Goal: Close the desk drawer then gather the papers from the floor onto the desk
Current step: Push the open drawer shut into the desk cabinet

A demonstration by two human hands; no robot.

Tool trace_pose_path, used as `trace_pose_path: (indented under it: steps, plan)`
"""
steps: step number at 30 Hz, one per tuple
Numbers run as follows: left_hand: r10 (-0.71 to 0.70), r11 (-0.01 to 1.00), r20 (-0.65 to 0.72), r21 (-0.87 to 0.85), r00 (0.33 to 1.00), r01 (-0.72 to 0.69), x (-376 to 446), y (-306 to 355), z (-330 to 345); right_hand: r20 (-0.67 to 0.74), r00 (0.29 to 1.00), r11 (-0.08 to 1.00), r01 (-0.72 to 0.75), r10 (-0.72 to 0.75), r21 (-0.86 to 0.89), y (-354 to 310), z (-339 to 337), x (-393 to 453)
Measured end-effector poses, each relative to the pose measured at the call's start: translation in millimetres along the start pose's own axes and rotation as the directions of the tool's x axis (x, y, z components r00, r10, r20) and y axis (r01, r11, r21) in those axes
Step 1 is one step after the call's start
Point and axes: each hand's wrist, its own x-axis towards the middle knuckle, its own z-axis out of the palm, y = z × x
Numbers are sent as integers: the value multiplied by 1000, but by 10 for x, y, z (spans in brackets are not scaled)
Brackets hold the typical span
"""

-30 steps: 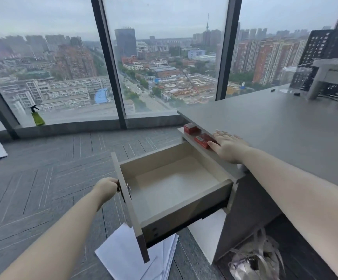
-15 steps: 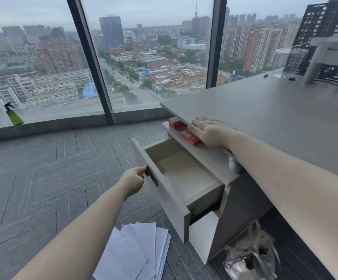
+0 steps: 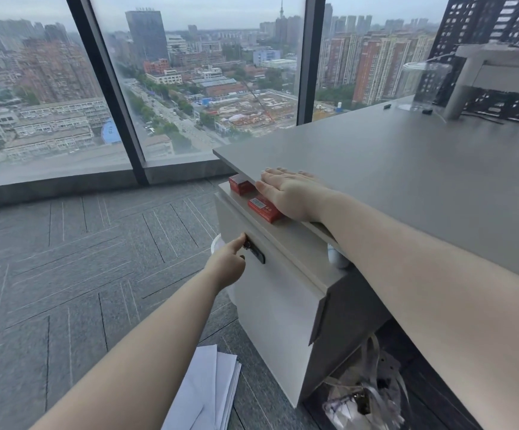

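Desk drawer [image 3: 270, 293]: shut flush, left hand [image 3: 228, 268] curled loosely, fingertips on its dark handle [image 3: 256, 254]. Right hand [image 3: 292, 193]: flat, open, palm down on desk [image 3: 407, 169] edge, holding nothing. Papers [image 3: 208, 395]: one stack on floor beneath left forearm. Red boxes [image 3: 262, 207]: two, beside right hand.

Grey carpet floor [image 3: 66, 274] under white papers [image 3: 211, 395] beside desk [image 3: 407, 169]

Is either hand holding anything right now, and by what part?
Left hand is at the drawer's dark handle, fingertips touching it. Right hand lies flat on the desk, holding nothing.
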Motion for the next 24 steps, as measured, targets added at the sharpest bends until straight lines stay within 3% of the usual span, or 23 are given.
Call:
trace_pose_path:
  steps: [6, 11, 19, 24]
  plan:
    - [36, 999, -69, 32, 997, -34, 95, 73, 121, -2, 1000, 1000, 8, -8, -6, -7, -5, -15]
    - [70, 972, -69, 228, 995, -53, 60, 74, 94, -5, 1000, 1000, 5, -5, -13, -5, -6, -20]
    - [302, 759, -206, 643, 931, -104, 133, 0, 195, -11, 1000, 1000, 2, -2, -15, -3, 1, -7]
    - [314, 770, -248, 631, 916, -94, 231, -28, 260, -19, 1000, 1000, 3, -3, -16, 5, -1, 0]
